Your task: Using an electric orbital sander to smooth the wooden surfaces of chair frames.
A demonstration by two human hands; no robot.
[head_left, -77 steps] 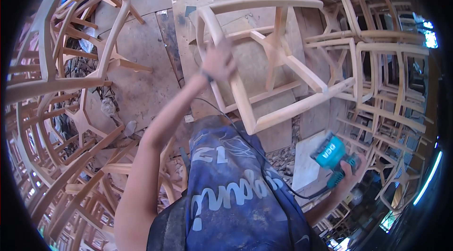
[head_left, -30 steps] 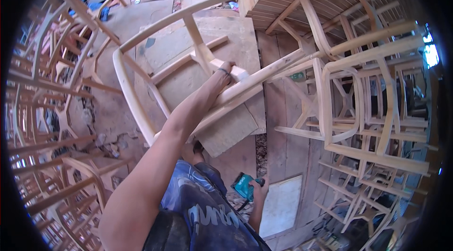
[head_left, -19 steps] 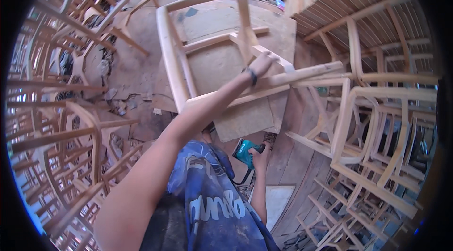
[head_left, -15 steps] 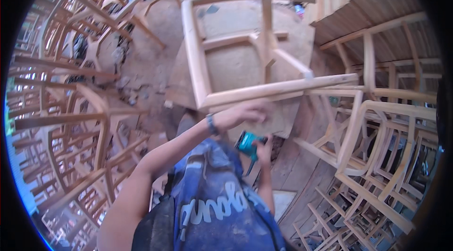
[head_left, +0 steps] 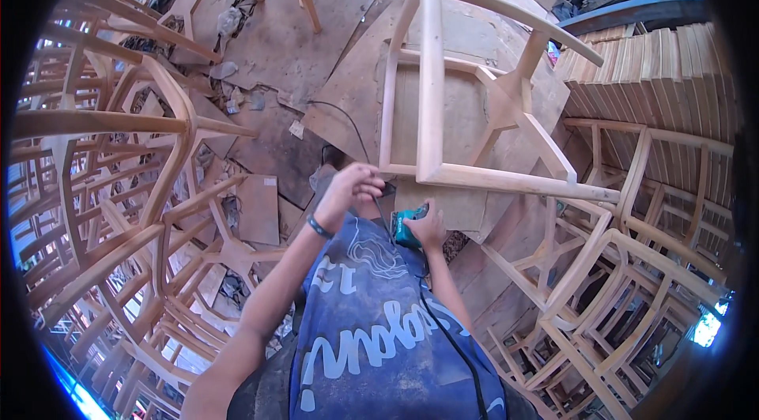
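An unfinished pale wooden chair frame [head_left: 431, 104] lies on its side on a round plywood worktop [head_left: 348, 88] in front of me. My right hand [head_left: 428, 229] grips a teal corded power tool [head_left: 405, 228] held close to my chest, below the frame's lower rail. My left hand [head_left: 351, 187] is curled at the tool's black front end, fingers bent around a small dark part beside the tool. A dark band sits on my left wrist. The tool's black cord [head_left: 458, 341] runs down over my blue apron.
Stacks of bare wooden chair frames [head_left: 118, 207] crowd the left side and more frames [head_left: 624, 262] fill the right. A stack of wooden slats [head_left: 656, 72] stands at the upper right. Loose boards and scraps lie on the dusty floor [head_left: 269, 143].
My left hand let go of the chair frame and came down to the tool at my chest. The frame now lies still on the worktop. My view swung leftward.
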